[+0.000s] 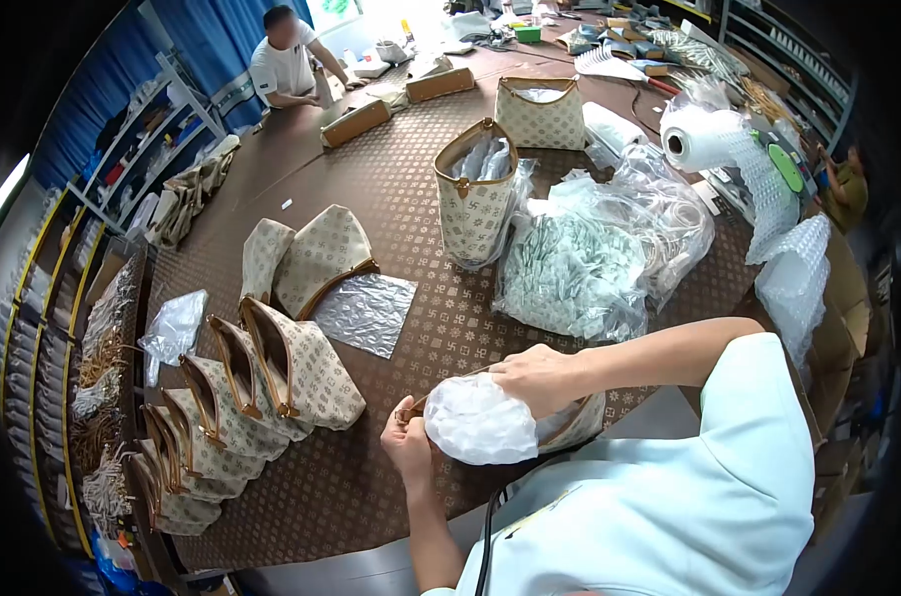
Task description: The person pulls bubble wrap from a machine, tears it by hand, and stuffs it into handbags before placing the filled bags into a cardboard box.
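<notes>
A cream patterned handbag (580, 422) with brown trim lies at the table's near edge, in front of my body. A puffy white plastic-wrapped stuffing (480, 422) bulges from its opening and covers part of it. My left hand (408, 437) is closed on the brown-trimmed rim at the bag's left end. My right hand (542, 379) is curled at the far side of the opening, against the rim, beside the stuffing. Its fingertips are partly hidden there. To the left, several matching handbags (311, 372) stand in a slanting row, their mouths open.
Flat silvery plastic packing (371, 313) lies by two cream bag pieces. Beyond my hands are a pile of clear plastic bags (580, 258), a filled handbag (473, 209) and a bubble-wrap roll (709, 139). Across the table (401, 189) a person (292, 70) works; shelves line the left.
</notes>
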{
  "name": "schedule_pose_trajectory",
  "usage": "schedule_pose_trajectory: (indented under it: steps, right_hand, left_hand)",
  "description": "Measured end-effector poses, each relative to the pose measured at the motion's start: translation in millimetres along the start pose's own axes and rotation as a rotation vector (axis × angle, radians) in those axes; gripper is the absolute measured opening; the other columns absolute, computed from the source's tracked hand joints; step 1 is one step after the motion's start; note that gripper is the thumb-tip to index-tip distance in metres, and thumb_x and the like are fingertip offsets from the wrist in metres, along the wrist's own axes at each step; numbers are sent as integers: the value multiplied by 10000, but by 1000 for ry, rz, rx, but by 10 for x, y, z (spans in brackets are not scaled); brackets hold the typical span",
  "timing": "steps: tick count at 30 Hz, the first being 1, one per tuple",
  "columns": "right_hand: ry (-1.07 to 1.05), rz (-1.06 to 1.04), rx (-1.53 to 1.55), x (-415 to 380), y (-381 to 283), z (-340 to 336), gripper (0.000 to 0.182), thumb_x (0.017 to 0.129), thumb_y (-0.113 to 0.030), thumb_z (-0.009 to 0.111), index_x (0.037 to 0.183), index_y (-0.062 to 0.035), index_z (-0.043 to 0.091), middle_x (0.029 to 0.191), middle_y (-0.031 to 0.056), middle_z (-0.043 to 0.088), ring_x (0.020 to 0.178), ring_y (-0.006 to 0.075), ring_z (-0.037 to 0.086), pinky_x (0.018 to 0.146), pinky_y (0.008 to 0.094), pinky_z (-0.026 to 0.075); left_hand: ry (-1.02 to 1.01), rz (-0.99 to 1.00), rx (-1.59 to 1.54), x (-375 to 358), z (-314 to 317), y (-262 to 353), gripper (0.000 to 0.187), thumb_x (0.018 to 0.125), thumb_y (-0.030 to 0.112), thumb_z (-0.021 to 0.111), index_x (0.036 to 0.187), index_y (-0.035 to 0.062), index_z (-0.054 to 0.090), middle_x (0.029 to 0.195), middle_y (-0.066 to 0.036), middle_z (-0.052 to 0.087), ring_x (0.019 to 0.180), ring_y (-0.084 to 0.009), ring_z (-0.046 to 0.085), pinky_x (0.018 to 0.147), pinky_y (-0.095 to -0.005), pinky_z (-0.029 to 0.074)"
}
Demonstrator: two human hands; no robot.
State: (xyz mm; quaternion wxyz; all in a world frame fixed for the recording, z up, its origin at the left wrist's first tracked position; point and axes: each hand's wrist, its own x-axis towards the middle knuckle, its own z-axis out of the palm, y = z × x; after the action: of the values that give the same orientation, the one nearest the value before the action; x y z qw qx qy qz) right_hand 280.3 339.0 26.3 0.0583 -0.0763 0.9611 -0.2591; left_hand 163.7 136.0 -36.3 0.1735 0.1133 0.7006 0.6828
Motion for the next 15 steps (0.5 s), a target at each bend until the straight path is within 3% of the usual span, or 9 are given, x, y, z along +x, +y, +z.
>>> schedule_pose_trajectory:
  steps: [2, 5, 8, 9, 10, 12, 13, 14, 15]
  right_hand:
    - [-138, 22, -140, -18, -62, -11, 383, 634, -156, 683, 950, 12, 545, 953, 140, 584, 871, 303, 610, 651, 398, 509]
    - [-98, 69, -214, 105, 69, 300, 327, 607, -132, 693, 894, -13, 590, 866, 113, 615, 822, 293, 627, 609, 382, 505]
    - [-303, 181, -325, 314, -53, 367, 266, 562, -134, 702, 821, -95, 659, 845, 78, 651, 772, 244, 637, 614, 360, 492]
    - [-365, 175, -334, 357, -132, 386, 246, 573, -148, 694, 815, -113, 668, 864, 64, 658, 782, 227, 634, 621, 359, 489]
    - [-180, 161, -277, 482, 73, 963, 221, 625, -211, 666, 827, -120, 671, 902, 39, 661, 877, 193, 621, 685, 332, 484]
    - [-128, 86, -445, 675, 33, 1278, 263, 661, -275, 637, 875, -127, 672, 934, 31, 657, 978, 192, 588, 765, 301, 468]
    - [-278, 29, -469, 605, -182, 809, 345, 643, -280, 654, 954, -131, 659, 976, 37, 647, 1005, 190, 576, 822, 295, 449]
    - [-253, 28, -465, 646, -55, 948, 385, 634, -274, 665, 992, -133, 647, 1018, 39, 633, 1026, 196, 563, 830, 311, 448]
    - [-233, 26, -465, 633, 83, 1088, 427, 626, -268, 677, 1030, -135, 634, 1060, 42, 619, 1047, 203, 550, 839, 327, 448]
  left_hand:
    - [59, 124, 119, -55, 95, 15, 309, 751, -66, 442, 1001, -74, 623, 833, -53, 645, 696, -97, 579, 651, -222, 476]
    - [-2, 266, 395, -272, 281, 232, 332, 702, -22, 491, 989, -27, 659, 696, -56, 656, 607, -60, 561, 581, -222, 462]
    - [-149, 421, 649, -421, 440, 301, 286, 706, 59, 522, 950, 56, 669, 596, -192, 567, 473, -333, 562, 501, -394, 481]
    - [-174, 455, 661, -451, 490, 295, 285, 708, 60, 524, 953, 57, 669, 585, -190, 562, 471, -328, 562, 501, -393, 480]
    - [-191, 481, 681, -495, 496, 282, 284, 710, 62, 526, 956, 57, 668, 573, -189, 557, 470, -322, 563, 502, -391, 478]
    - [-170, 354, 593, -473, 437, 199, 305, 724, 78, 538, 1003, 41, 656, 624, -191, 588, 494, -299, 589, 507, -366, 479]
    - [-138, 280, 517, -434, 368, 169, 315, 728, 82, 541, 1020, 35, 650, 651, -192, 604, 511, -294, 603, 511, -356, 480]
    - [-101, 221, 431, -423, 324, 235, 313, 748, 37, 517, 1033, -11, 638, 644, -68, 628, 512, -69, 537, 479, -242, 429]
    - [-112, 207, 495, -369, 259, 232, 316, 747, 40, 517, 1036, -13, 636, 653, -76, 636, 527, -76, 549, 500, -248, 441]
